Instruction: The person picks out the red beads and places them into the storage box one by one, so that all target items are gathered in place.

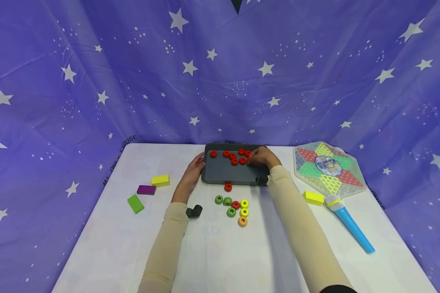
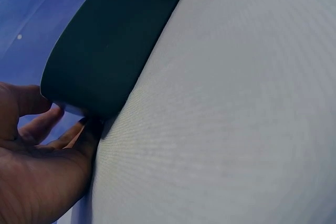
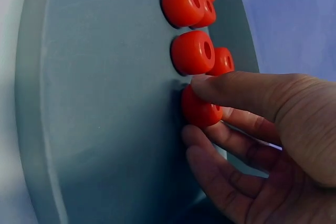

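A dark grey tray (image 1: 223, 174) lies near the table's back edge, with several red beads (image 1: 234, 161) with holes in it. My left hand (image 1: 192, 173) holds the tray's left end; in the left wrist view the thumb is at the rim and the other fingers (image 2: 44, 124) are along the end wall. Inside the tray's right part, my right hand (image 1: 261, 156) pinches a red bead (image 3: 198, 109) between thumb and fingers, close to the tray floor. Other red beads (image 3: 192, 52) sit right beside it.
In front of the tray are loose green (image 1: 218, 199), yellow (image 1: 244, 212), orange (image 1: 243, 221) and red beads (image 1: 228, 187). Yellow (image 1: 160, 180), purple (image 1: 146, 190) and green blocks (image 1: 135, 204) lie left. At right are a game board (image 1: 328, 167), a yellow block (image 1: 313, 198) and a toy microphone (image 1: 353, 228).
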The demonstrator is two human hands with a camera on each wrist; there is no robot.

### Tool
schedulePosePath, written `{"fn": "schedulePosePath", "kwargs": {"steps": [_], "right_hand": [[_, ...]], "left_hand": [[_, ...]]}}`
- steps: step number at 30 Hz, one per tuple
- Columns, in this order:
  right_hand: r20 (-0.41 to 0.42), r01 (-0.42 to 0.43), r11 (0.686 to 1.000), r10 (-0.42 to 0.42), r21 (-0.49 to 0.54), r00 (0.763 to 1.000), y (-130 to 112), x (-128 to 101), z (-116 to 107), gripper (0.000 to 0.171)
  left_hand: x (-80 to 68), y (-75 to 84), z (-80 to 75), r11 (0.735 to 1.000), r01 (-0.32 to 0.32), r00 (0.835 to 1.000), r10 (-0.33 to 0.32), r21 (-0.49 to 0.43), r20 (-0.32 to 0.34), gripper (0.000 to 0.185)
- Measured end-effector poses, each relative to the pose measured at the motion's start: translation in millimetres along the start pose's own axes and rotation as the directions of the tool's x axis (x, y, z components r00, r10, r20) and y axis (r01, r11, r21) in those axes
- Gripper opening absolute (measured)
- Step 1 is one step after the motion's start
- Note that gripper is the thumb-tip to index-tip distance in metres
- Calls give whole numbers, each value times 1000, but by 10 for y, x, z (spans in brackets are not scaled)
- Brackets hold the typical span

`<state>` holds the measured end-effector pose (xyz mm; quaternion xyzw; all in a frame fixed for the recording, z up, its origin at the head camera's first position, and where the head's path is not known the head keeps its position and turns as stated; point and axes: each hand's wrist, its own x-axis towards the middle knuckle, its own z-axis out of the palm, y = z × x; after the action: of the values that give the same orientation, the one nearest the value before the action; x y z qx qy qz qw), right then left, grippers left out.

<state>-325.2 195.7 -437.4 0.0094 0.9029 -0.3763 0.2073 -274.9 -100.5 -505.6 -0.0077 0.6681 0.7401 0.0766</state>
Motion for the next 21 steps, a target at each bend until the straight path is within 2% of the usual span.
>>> {"fn": "schedulePosePath", "kwargs": {"steps": [6,10,16,21], "right_hand": [[-5,21,997,-21,-71,1000,0,4,-6,25],[-66,52,988,-62,-145,996,-39,-29,-2,31],[-135,160,964,-191,-210,972,-128,-192,84,43],[-170,218,955,-253,-201,952,-112,-409,204,45]], "left_hand": [[20,12,-1,1000,-8,1000,8,-5,4,51],[54,46,1,1000,-24,1000,24,-7,12,51],[87,56,-23,1000,-16,1000,16,-19,4,51],[88,-1,-18,1000,13,1000,-13,-20,10,52]]}}
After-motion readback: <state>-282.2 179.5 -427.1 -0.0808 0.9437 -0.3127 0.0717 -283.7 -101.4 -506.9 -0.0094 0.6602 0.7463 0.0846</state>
